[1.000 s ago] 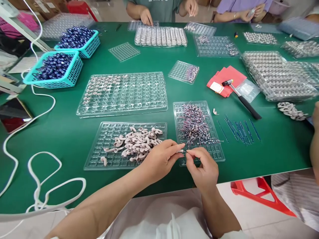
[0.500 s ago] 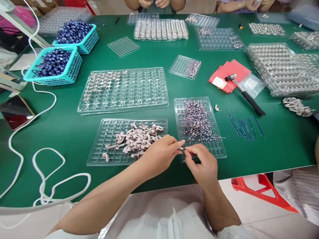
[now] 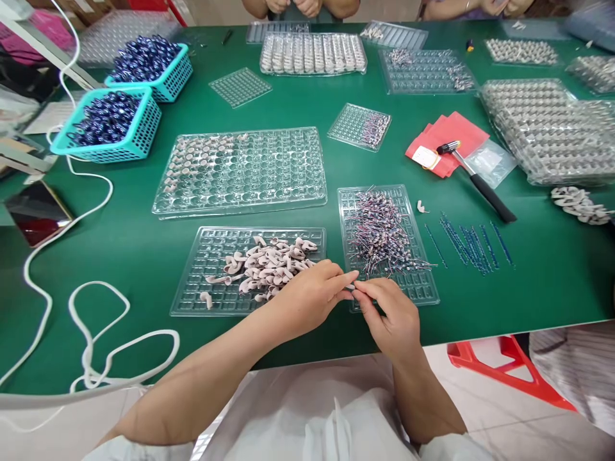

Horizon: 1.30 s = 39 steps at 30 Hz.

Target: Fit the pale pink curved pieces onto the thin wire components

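Note:
My left hand [image 3: 312, 294] is closed, its thumb and fingers pinching a small pale earbud shell [image 3: 350, 287] whose stem end pokes out to the right. My right hand [image 3: 391, 315] meets it there, thumb and forefinger pressed together at that end; what they grip is too small to make out. Under and beyond the left hand, a clear tray [image 3: 192, 282] bears a heap of pale earbud shells [image 3: 271, 266]. Beyond the right hand, another clear tray [image 3: 423, 282] carries a tangled pile of thin wired parts [image 3: 377, 230].
A larger clear tray [image 3: 269, 173] is partly filled with pale pieces. Right of me lie blue strips [image 3: 468, 246], a hammer [image 3: 480, 182] and red bags [image 3: 444, 137]. Turquoise baskets [image 3: 139, 137] with dark blue parts and a white cable [image 3: 91, 346] are left. Co-workers' hands [image 3: 293, 6] show opposite.
The right fingertips have shifted slightly up and closed in on the stem end, covering the dark tip seen before. The whole view has shifted slightly; the trays stay put.

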{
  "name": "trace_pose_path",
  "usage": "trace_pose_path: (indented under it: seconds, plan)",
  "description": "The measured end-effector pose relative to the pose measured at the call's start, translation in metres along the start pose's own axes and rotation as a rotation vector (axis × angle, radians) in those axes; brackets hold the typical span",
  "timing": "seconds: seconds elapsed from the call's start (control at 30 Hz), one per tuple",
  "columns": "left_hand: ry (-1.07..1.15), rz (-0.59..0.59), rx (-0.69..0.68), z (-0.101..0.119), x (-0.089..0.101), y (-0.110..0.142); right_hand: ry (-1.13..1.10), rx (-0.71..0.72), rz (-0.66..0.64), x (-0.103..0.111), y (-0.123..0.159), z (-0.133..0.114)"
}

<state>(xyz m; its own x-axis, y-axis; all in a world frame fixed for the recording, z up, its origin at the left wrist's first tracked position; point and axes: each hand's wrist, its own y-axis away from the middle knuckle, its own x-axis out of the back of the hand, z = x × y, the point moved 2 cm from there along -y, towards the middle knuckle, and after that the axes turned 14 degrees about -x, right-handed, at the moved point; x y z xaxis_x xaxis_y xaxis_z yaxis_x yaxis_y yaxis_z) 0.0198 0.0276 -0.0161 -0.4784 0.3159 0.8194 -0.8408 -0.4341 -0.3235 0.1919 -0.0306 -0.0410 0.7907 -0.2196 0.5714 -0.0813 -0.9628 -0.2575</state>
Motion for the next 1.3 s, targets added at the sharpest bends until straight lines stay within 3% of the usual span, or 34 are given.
trace_pose_path:
  seconds: [0.17,0.3,0.43,0.67,0.97,1.3]
  plan:
    - [0.071,0.063,0.017,0.003,-0.001,-0.001,-0.034,-0.018,0.011,0.001,0.000,-0.003]
    - [0.316,0.149,0.209,0.005,0.008,-0.002,-0.061,-0.086,0.063,0.004,-0.001,-0.005]
    - [0.516,0.195,0.423,0.006,0.014,-0.003,-0.128,-0.061,0.089,0.006,0.001,-0.005]
    - [0.704,0.310,0.514,0.008,0.015,-0.006,-0.268,-0.120,0.085,0.008,0.005,0.000]
    - [0.635,0.293,0.423,0.010,0.013,-0.005,-0.300,-0.090,0.100,0.010,0.004,-0.002]
    - [0.527,0.347,0.211,0.009,0.011,-0.004,-0.289,-0.078,0.085,0.010,0.004,-0.004]
